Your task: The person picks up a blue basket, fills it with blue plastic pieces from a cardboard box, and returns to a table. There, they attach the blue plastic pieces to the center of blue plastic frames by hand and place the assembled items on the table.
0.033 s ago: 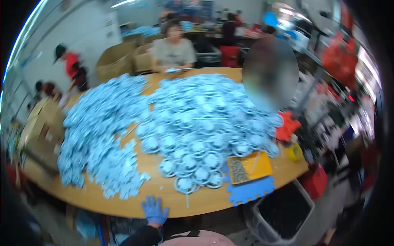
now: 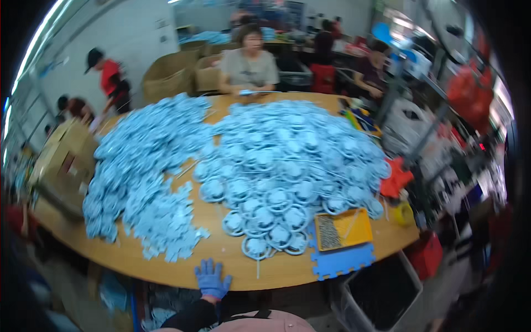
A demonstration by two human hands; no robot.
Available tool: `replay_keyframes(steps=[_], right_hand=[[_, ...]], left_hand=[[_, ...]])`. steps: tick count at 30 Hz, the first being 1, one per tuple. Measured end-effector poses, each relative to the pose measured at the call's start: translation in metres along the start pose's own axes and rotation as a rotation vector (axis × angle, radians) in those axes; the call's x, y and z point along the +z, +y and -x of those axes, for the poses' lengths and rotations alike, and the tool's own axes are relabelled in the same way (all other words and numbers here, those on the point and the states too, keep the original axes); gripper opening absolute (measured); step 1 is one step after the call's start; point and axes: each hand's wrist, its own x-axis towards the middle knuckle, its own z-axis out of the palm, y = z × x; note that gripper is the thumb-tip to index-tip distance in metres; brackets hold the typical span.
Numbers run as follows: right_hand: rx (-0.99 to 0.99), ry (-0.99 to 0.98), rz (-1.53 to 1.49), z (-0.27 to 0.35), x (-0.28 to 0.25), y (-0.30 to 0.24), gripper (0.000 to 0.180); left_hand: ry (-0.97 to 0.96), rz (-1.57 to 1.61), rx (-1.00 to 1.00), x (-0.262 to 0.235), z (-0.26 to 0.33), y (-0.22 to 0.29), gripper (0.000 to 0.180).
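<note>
- The left hand (image 2: 212, 279), in a blue glove, is being rested flat on the wooden table (image 2: 287, 269) edge; fingers are being spread open, nothing is being held
- Round blue pieces (image 2: 260, 246) are being piled just ahead; a yellow tray (image 2: 344, 228) is lying on a blue foam mat (image 2: 343, 263) nearby

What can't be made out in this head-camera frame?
- Right hand: out of view, beyond the lower edge.
- Left hand: blue-gloved, resting at the table edge; the forearm is cut off below.
- Yellow tray: its dark contents are too small to identify.
- Blue pieces: details blurred.
</note>
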Motion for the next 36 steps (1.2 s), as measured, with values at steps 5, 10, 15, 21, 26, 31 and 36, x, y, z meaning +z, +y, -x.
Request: replay_keyframes(steps=[5,10,15,21,26,31,36], right_hand=[[0.178,-0.254,0.074,-0.001,0.040,0.130,0.053],[-0.329,-0.852,0.101,0.024,0.219,0.024,0.019],[-0.913,-0.958,0.441,0.142,0.310,-0.150,0.048],[-1.101,-1.056,0.358,0.224,0.367,-0.247,0.046],[-1.199,-1.110,0.475,0.252,0.406,-0.278,0.044],[-1.273,-1.132,0.435,0.276,0.456,-0.326,0.042],[-1.553,-0.941,0.345,0.294,0.534,-0.421,0.040]], left_hand=[[-0.011,0.010,-0.088,0.000,0.018,-0.006,0.065],[-0.064,0.123,-0.012,-0.006,0.000,-0.009,0.064],[-0.143,0.163,-0.002,-0.020,-0.006,-0.028,0.063],[-0.144,0.357,0.038,-0.026,-0.016,-0.070,0.050],[-0.095,0.667,-0.150,-0.046,-0.037,-0.114,0.042],[0.177,0.790,-0.324,-0.056,-0.072,-0.200,0.031],[0.433,0.835,-0.597,-0.062,-0.105,-0.291,0.031]])
